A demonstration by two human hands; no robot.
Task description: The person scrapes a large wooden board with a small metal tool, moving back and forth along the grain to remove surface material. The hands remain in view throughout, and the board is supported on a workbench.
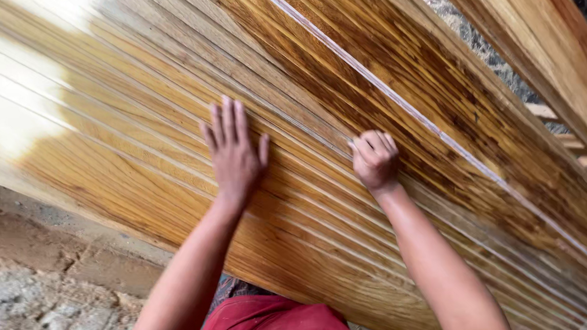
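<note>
A large grooved wooden panel (349,182) fills most of the view, running from 10 o'clock down to 4 o'clock. It is made of narrow parallel boards with thin pale grooves between them; the grain is golden-yellow, darkening to streaked brown toward 1 o'clock, with a washed-out bright patch at 9 o'clock.

The left hand (233,155) lies flat on the panel near the centre, palm down, fingers spread wide and pointing toward 12 o'clock. The right hand (374,156), just toward 3 o'clock from it, is curled into a narrow fist pressed against the boards; I cannot tell whether anything is inside it.

A second wooden plank (537,48) slants along the edge at 2 o'clock. Rough grey-brown ground (37,303) shows at 8 o'clock, and red clothing (269,326) at 6 o'clock.
</note>
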